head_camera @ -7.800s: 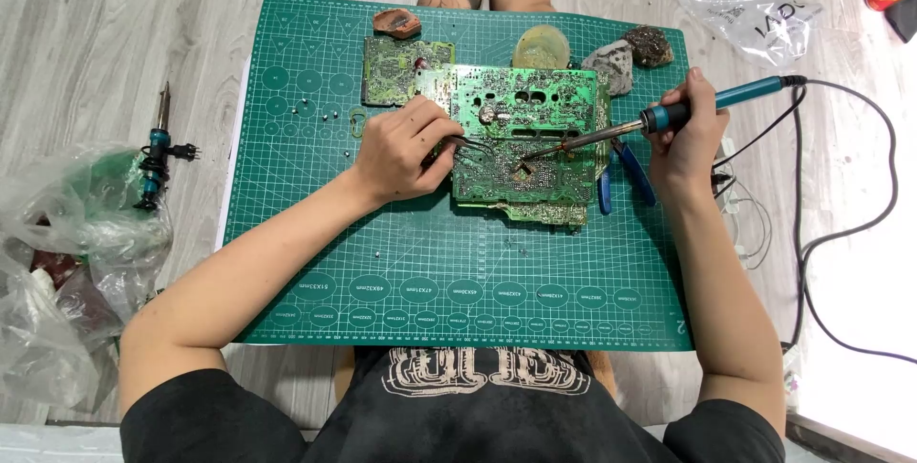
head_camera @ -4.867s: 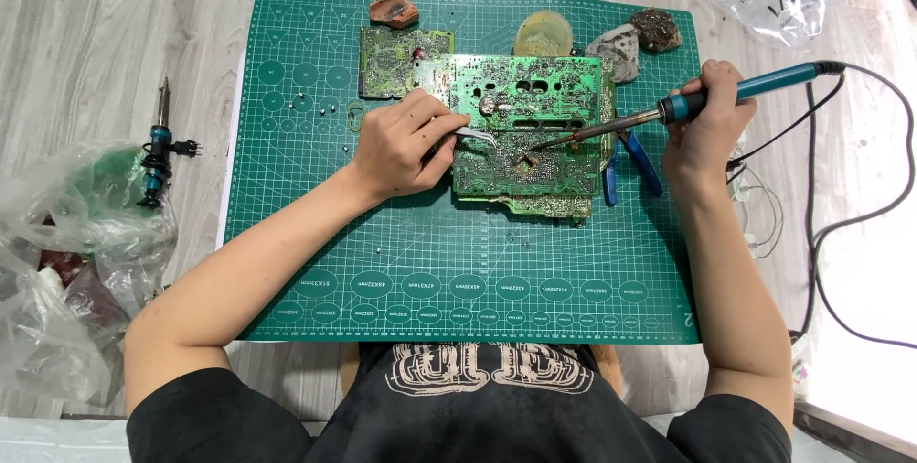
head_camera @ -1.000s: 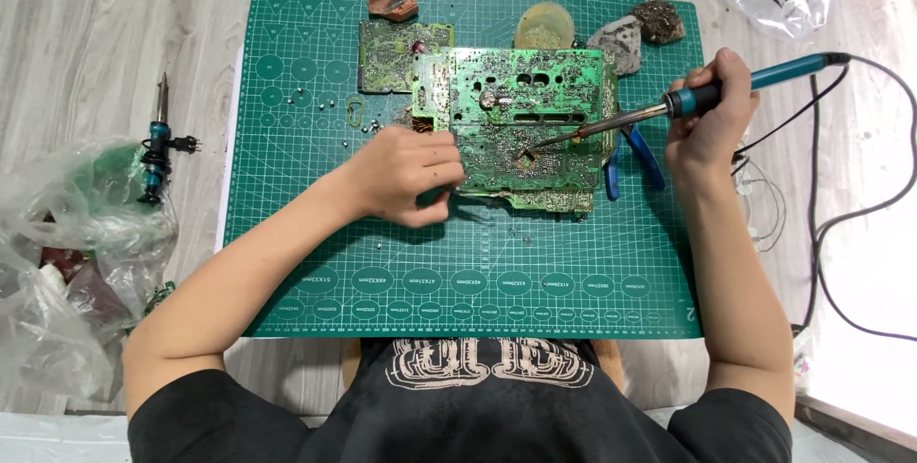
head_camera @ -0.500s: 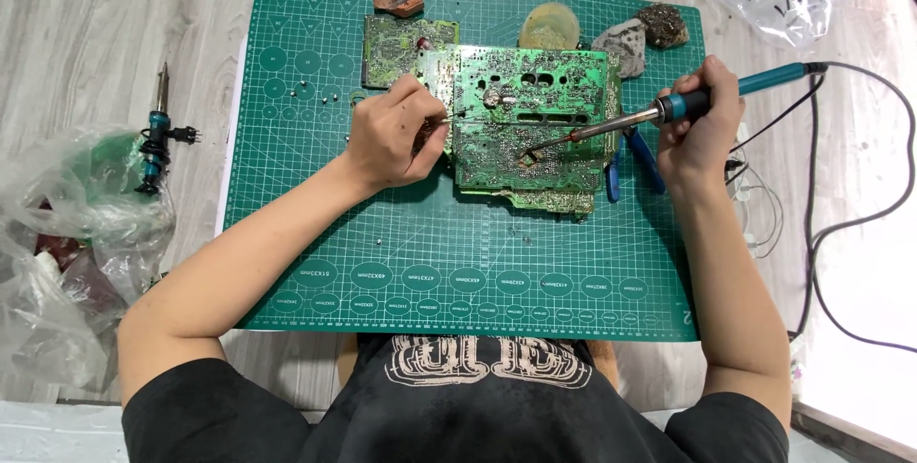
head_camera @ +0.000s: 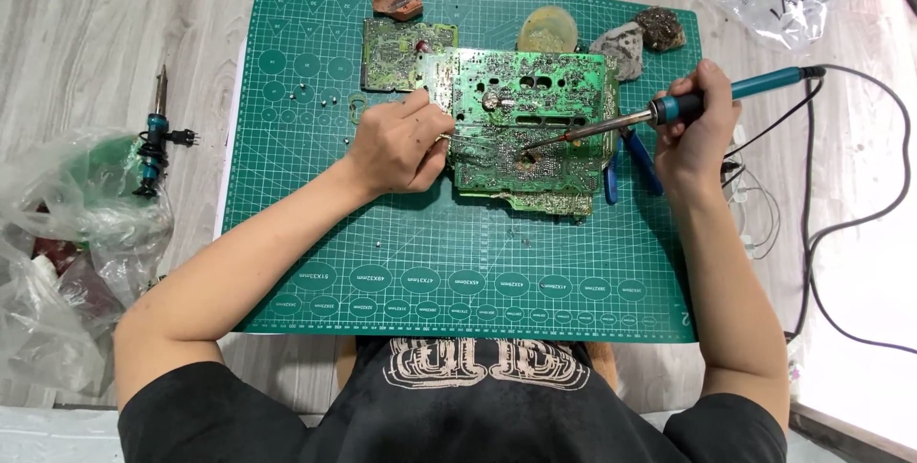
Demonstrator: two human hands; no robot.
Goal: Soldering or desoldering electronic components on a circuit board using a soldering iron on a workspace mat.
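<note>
Pale wood-grain flooring carries a green cutting mat (head_camera: 287,234), and both hands work over it. Between the hands lies a large green circuit board (head_camera: 535,129), flat on the mat. The right hand (head_camera: 697,133) is closed around the teal handle of a soldering iron (head_camera: 688,105), whose metal tip slants down to the left and meets the board near its middle. The left hand (head_camera: 401,143) rests curled at the board's left edge, fingers pinched on a thin wire (head_camera: 468,143) that runs toward the iron's tip. Just beyond the left hand sits a smaller circuit board (head_camera: 401,47), touching the large one. Blue-handled pliers (head_camera: 630,162) lie on the mat just inside the right hand, beside the board's right edge. A black cable (head_camera: 860,224) trails from the iron, looping outside the right forearm. Well outside the left arm, a second soldering tool (head_camera: 153,133) lies on the floor near crumpled plastic bags (head_camera: 67,262).
</note>
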